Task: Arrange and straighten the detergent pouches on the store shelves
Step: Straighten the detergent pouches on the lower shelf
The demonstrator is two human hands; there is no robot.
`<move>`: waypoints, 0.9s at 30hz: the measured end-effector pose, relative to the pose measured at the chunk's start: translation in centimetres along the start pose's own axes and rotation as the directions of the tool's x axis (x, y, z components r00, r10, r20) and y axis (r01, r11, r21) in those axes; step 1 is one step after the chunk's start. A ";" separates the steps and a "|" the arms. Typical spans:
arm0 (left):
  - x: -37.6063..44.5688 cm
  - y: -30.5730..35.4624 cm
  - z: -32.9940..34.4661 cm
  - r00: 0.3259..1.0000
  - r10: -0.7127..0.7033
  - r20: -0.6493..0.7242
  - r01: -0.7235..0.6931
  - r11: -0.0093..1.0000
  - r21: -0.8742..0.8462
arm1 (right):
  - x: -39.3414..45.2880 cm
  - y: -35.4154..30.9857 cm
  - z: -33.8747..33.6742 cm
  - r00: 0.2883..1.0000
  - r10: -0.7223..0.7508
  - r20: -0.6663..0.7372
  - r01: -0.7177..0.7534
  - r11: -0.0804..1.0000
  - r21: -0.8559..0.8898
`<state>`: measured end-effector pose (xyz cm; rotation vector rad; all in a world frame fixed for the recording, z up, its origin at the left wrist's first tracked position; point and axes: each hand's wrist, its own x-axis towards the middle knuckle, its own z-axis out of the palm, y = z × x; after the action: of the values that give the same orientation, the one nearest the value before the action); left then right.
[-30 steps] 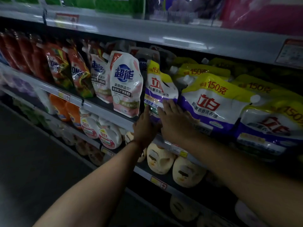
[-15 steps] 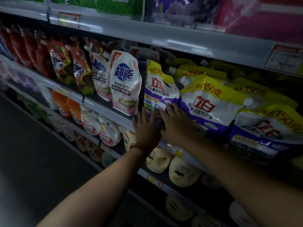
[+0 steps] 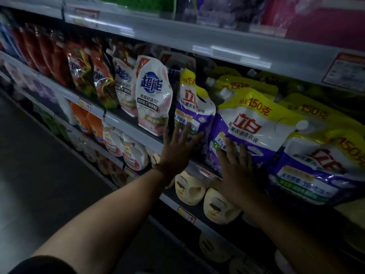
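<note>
The middle shelf (image 3: 126, 123) runs from the left edge down toward the lower right and holds a row of standing detergent pouches. At centre stands a white and pink pouch (image 3: 153, 95) with blue characters, upright, its base at the shelf lip. Just right of it a narrow purple and yellow pouch (image 3: 194, 111) is turned edge-on and leans slightly. Right of that, a large purple and yellow pouch (image 3: 250, 123) with a white spout cap tilts forward over the shelf edge, and a third one (image 3: 324, 167) at the right of the frame tilts the same way. More yellow-topped pouches stand behind them in shadow.

The left hand (image 3: 177, 153) is flat, fingers spread and straight, fingertips over the lower part of the narrow pouch; whether they touch it cannot be told. The right hand (image 3: 237, 171) lies flat with fingers slightly spread against the lower front of the large pouch.

Toward the upper left, red and orange pouches (image 3: 94, 76) crowd together, blurred and dim. The shelf below holds white and orange jugs (image 3: 126, 151) and cream-coloured jugs (image 3: 189, 188), partly hidden by the forearms. The top shelf's green, purple and pink packs (image 3: 316, 20) are cut off by the upper edge. Price tags (image 3: 185, 213) on the rails are too small to read.
</note>
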<state>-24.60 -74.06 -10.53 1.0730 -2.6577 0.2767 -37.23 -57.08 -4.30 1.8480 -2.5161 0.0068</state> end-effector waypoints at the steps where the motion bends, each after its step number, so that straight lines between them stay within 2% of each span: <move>1: 0.2 0.0 -0.2 0.999 -0.027 0.022 0.027 1.000 0.001 | 0.3 -0.1 0.0 1.000 0.008 0.001 -0.008 1.000 -0.015; 5: 0.7 0.3 -0.8 0.996 -0.046 0.071 0.050 0.997 -0.056 | 0.8 -0.7 -0.6 0.999 0.034 0.030 -0.033 0.999 -0.030; 9: -0.4 0.0 -0.8 0.999 -0.017 0.041 0.020 0.998 -0.064 | 0.6 -2.7 -1.8 0.996 0.055 0.068 -0.059 0.997 0.046; 14: -2.5 -2.2 -1.9 0.999 -0.032 -0.032 0.028 0.993 -0.119 | 1.6 -6.3 -3.6 0.990 -0.136 -0.038 0.138 0.989 0.057; 20: -4.1 -7.8 -2.6 0.990 -0.144 0.005 0.143 0.983 -0.117 | 4.7 -11.0 -3.5 0.982 -0.185 0.027 0.183 0.981 0.063; 27: -4.9 -17.0 -2.7 0.988 -0.151 0.002 0.151 0.982 -0.110 | 9.6 -17.2 -1.9 0.978 -0.185 0.093 0.174 0.978 0.114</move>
<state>-8.84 -82.18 -8.18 1.2272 -2.5357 0.1026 -23.66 -71.38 -2.41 2.1650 -2.4466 0.0440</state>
